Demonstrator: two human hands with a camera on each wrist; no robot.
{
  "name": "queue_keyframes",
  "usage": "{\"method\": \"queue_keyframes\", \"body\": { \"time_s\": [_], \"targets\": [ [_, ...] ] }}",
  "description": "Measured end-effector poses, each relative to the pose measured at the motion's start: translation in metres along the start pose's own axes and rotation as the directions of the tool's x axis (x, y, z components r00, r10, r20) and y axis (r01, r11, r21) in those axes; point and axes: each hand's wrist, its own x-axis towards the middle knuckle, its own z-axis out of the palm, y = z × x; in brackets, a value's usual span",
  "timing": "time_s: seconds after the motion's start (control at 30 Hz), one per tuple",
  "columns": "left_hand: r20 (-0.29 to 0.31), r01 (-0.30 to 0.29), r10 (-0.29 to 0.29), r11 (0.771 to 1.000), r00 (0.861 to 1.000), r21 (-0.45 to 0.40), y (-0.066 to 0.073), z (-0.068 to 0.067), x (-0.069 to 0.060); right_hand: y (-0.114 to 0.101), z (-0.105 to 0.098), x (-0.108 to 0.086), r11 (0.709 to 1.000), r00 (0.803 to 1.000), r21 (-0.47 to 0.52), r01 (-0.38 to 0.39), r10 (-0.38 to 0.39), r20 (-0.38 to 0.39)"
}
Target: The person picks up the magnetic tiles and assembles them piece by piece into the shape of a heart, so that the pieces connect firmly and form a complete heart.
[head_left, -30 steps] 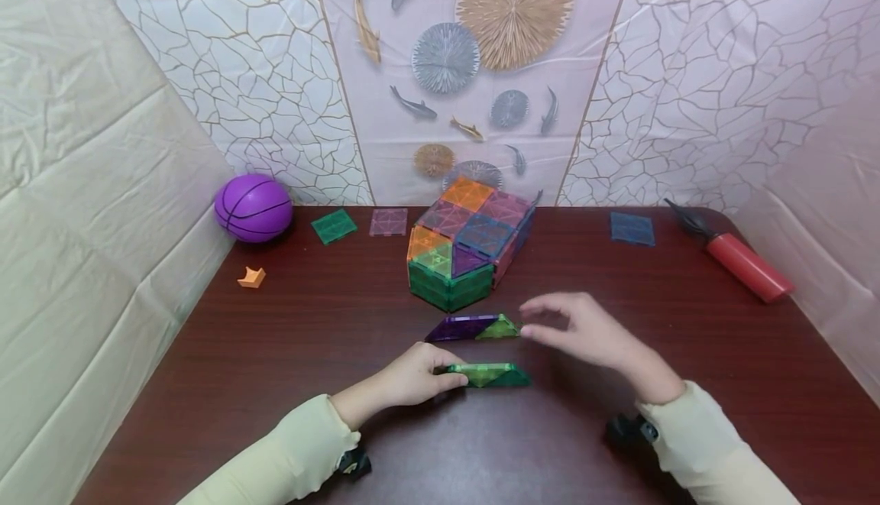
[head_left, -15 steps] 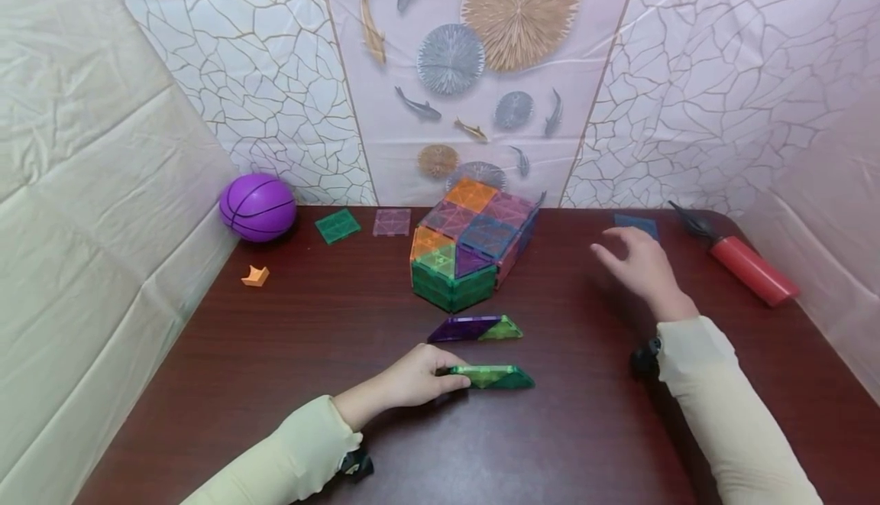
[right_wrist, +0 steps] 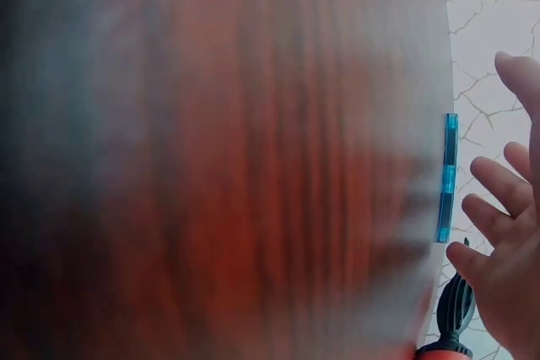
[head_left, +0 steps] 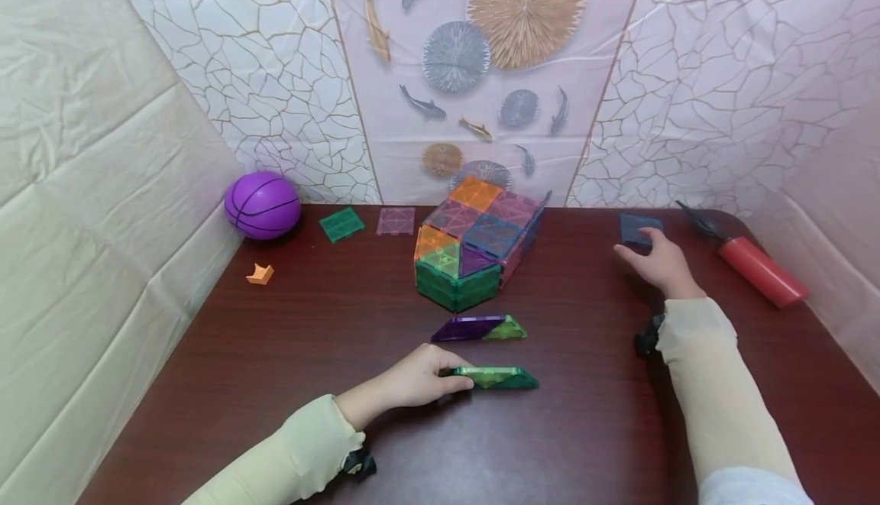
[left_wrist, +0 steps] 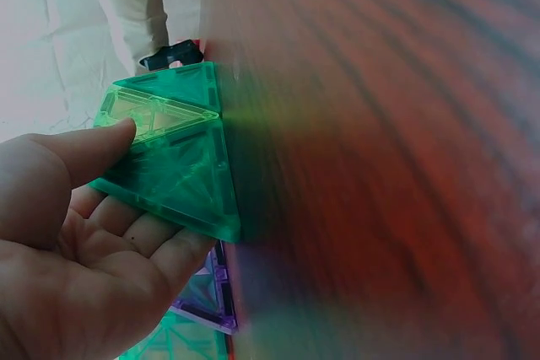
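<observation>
Between thumb and fingers, my left hand (head_left: 421,377) holds a panel of joined green and light-green magnetic tiles (head_left: 503,378), standing on edge on the table; the left wrist view shows its triangular tiles (left_wrist: 181,166) with the thumb on one face. Just behind it stands a purple and light-green tile panel (head_left: 467,328). Farther back is a many-coloured magnetic-tile structure (head_left: 457,287). My right hand (head_left: 663,264) reaches over the far right of the table, fingers spread, close to a flat blue square tile (head_left: 634,225). In the right wrist view, that blue tile (right_wrist: 448,179) appears apart from the fingers.
A red-handled tool with a black end (head_left: 763,270) lies at the far right. A purple ball (head_left: 263,205), an orange piece (head_left: 260,274), a green tile (head_left: 341,224) and a pink tile (head_left: 396,221) are at the back left. Patterned cloth hangs behind the table.
My right hand has left the purple and light-green panel and moved right and back to the blue tile. My left hand keeps hold of the green panel in place.
</observation>
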Motion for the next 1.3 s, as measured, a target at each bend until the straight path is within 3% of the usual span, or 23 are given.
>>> {"method": "queue_keyframes", "body": {
  "time_s": [0.3, 0.47, 0.77, 1.07, 1.2, 1.3],
  "targets": [
    [0.0, -0.006, 0.006, 1.0, 1.0, 0.005, 0.0, -0.001, 0.0, 0.002, 0.0, 0.009, 1.0, 0.998, -0.028, -0.006, 0.007, 0.061],
    [0.004, -0.001, 0.001, 1.0, 1.0, -0.003, 0.001, 0.0, 0.0, 0.001, -0.003, 0.004, 0.999, 0.996, -0.036, 0.004, 0.0, 0.091],
    [-0.004, -0.003, 0.003, 1.0, 1.0, -0.001, -0.001, 0.0, 0.001, -0.009, -0.004, -0.028, 0.99, 0.979, -0.045, 0.133, -0.124, 0.163],
    [-0.014, -0.004, 0.004, 1.0, 1.0, 0.007, 0.0, 0.002, 0.001, -0.032, 0.0, -0.067, 0.963, 0.948, -0.067, 0.259, -0.24, 0.209],
    [-0.014, -0.001, 0.001, 1.0, 1.0, 0.005, -0.001, 0.002, 0.001, -0.039, 0.001, -0.075, 0.954, 0.937, -0.06, 0.294, -0.275, 0.215],
    [-0.014, -0.001, 0.001, 1.0, 1.0, 0.006, -0.001, 0.002, 0.002, -0.041, 0.002, -0.074, 0.956, 0.94, -0.052, 0.287, -0.271, 0.205]
  ]
}}
